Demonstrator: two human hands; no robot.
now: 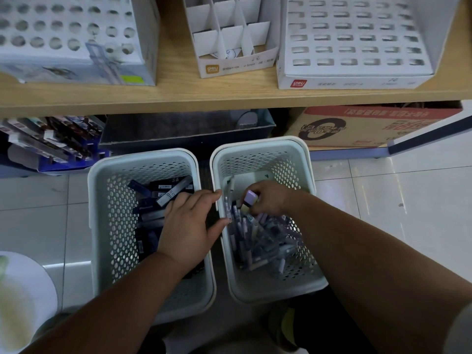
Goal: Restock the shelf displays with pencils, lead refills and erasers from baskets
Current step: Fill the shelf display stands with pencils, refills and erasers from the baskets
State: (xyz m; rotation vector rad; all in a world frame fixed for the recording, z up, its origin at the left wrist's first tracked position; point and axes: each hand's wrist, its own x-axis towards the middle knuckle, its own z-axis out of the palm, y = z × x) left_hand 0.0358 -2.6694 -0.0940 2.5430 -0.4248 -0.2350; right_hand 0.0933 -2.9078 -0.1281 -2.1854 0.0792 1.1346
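Right grip (pixel 268 199) is pinching a purple eraser (pixel 249 198) above the pencils (pixel 260 236), near the right basket's (pixel 260 145) far-left wall. Left grip (pixel 189 223), fingers relaxed, is resting over the lead refills (pixel 171 191). Best seems lifting straight up, clearing loose pencils.

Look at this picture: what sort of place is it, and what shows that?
Probably a stationery shop: slotted cardboard display boxes stand mostly empty on a wooden shelf, and two floor baskets hold lead refill cases and pencils; the right hand grips an eraser.
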